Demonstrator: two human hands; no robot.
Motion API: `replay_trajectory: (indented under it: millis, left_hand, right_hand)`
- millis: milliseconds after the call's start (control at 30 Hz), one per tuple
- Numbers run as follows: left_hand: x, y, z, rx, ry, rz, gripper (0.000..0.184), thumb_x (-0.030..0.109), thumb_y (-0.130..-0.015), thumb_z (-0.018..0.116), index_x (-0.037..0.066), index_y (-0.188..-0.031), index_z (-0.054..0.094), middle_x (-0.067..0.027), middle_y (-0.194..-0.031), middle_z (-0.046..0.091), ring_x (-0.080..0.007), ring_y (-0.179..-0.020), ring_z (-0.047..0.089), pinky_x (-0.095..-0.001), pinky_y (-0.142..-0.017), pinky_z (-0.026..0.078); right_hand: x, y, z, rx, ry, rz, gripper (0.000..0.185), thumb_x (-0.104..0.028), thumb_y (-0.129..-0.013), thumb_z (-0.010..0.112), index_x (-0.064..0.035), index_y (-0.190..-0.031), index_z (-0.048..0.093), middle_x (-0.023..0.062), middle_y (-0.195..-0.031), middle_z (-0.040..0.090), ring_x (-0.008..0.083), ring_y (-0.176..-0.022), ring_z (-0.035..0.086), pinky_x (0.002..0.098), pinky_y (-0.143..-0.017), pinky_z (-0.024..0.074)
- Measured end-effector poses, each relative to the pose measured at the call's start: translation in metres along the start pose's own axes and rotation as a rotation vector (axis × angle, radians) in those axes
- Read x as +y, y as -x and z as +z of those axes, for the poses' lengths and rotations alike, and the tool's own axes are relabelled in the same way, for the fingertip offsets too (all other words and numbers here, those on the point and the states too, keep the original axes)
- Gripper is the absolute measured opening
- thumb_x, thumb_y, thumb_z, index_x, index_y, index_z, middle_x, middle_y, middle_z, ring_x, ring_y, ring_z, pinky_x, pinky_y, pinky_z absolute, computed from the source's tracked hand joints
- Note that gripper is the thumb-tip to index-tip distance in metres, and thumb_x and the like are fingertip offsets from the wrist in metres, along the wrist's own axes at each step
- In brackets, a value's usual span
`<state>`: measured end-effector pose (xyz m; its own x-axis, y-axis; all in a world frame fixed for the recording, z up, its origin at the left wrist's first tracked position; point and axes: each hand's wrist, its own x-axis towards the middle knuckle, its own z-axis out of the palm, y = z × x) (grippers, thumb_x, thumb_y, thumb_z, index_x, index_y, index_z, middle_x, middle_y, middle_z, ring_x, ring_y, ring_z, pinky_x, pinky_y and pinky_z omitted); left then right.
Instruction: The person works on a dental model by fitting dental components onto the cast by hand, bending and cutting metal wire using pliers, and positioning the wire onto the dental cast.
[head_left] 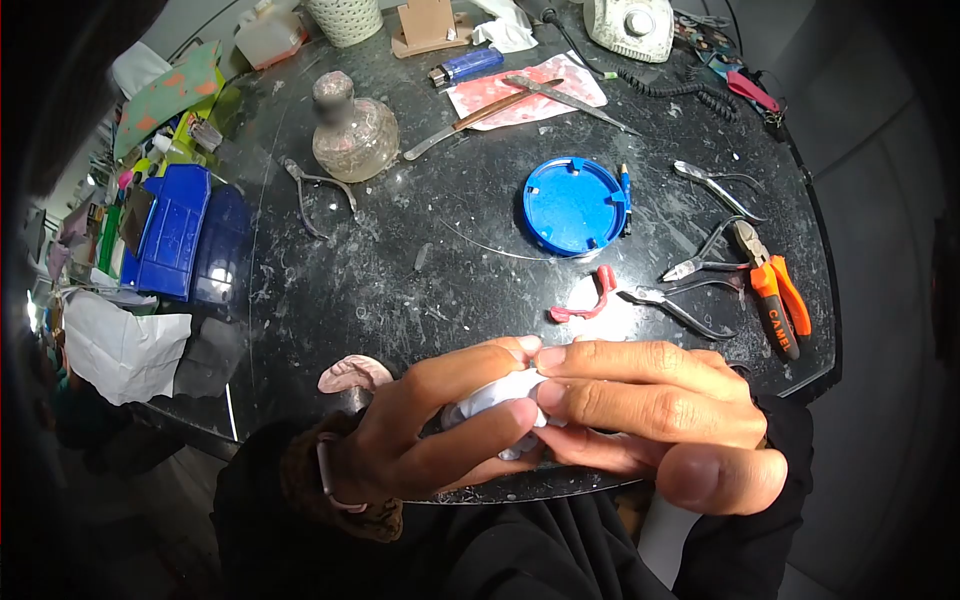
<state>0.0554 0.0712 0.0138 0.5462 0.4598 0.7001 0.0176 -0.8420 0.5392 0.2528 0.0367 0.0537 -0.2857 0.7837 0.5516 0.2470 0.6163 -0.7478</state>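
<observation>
White piece [497, 390] lies between left hand [425, 405] and right hand [665, 405], pinched by both, its long axis unclear.

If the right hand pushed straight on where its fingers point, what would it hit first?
Most likely the white piece at the right hand's fingertips, then the left hand; exact depth is unclear.

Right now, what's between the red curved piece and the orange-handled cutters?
Head view: two pliers, the nearer pliers and the farther pliers, lie between the red curved piece and orange-handled cutters.
</observation>
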Motion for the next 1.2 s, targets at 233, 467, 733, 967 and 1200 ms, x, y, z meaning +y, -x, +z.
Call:
replay_trajectory:
  millis: [233, 467, 733, 967, 1200]
  left_hand:
    - [0.002, 0.005, 0.012, 0.091, -0.116, 0.024, 0.057, 0.014, -0.074, 0.079, 0.002, -0.119, 0.046, -0.0175, -0.110, 0.054, -0.0292, -0.101, 0.062, -0.0365, -0.084, 0.058]
    - [-0.003, 0.002, 0.008, 0.068, -0.010, 0.034, 0.055, 0.013, -0.076, 0.077, 0.002, -0.120, 0.046, -0.0186, -0.110, 0.054, -0.0309, -0.100, 0.062, -0.0395, -0.084, 0.058]
    - [-0.007, 0.006, 0.006, 0.039, 0.041, 0.073, 0.043, 0.004, -0.078, 0.074, 0.002, -0.114, 0.051, -0.0212, -0.109, 0.053, -0.0351, -0.099, 0.062, -0.0446, -0.084, 0.057]
    - [-0.010, 0.005, 0.000, 0.011, 0.112, 0.148, 0.035, -0.002, -0.078, 0.069, 0.000, -0.110, 0.055, -0.0233, -0.110, 0.051, -0.0378, -0.097, 0.063, -0.0455, -0.085, 0.057]
    - [-0.011, 0.006, 0.003, 0.032, 0.077, 0.195, 0.035, -0.003, -0.076, 0.069, 0.000, -0.108, 0.055, -0.0245, -0.110, 0.051, -0.0378, -0.097, 0.063, -0.0446, -0.084, 0.057]
  right_hand:
    - [-0.006, 0.002, 0.001, 0.013, -0.095, 0.084, 0.020, -0.013, -0.089, 0.061, 0.0049, -0.097, 0.065, 0.0233, -0.100, 0.065, 0.0345, -0.088, 0.068, 0.0375, -0.075, 0.0590]
    - [0.014, 0.005, 0.005, 0.050, -0.050, -0.153, 0.022, 0.002, -0.072, 0.076, 0.0076, -0.089, 0.065, 0.0232, -0.092, 0.068, 0.0334, -0.089, 0.069, 0.0382, -0.075, 0.0587]
    - [0.014, -0.001, 0.002, 0.019, 0.005, -0.204, 0.069, 0.005, -0.066, 0.080, -0.0027, -0.126, 0.046, 0.0172, -0.088, 0.068, 0.0291, -0.085, 0.069, 0.0399, -0.075, 0.0592]
    - [0.027, 0.002, 0.021, 0.244, -0.127, -0.387, 0.098, 0.006, -0.063, 0.081, -0.0127, -0.144, 0.028, 0.0161, -0.084, 0.067, 0.0309, -0.084, 0.069, 0.0401, -0.073, 0.0602]
    - [0.015, 0.004, 0.001, 0.020, -0.146, -0.153, 0.021, 0.003, -0.068, 0.079, 0.0076, -0.082, 0.064, 0.0214, -0.087, 0.068, 0.0315, -0.086, 0.068, 0.0368, -0.071, 0.0601]
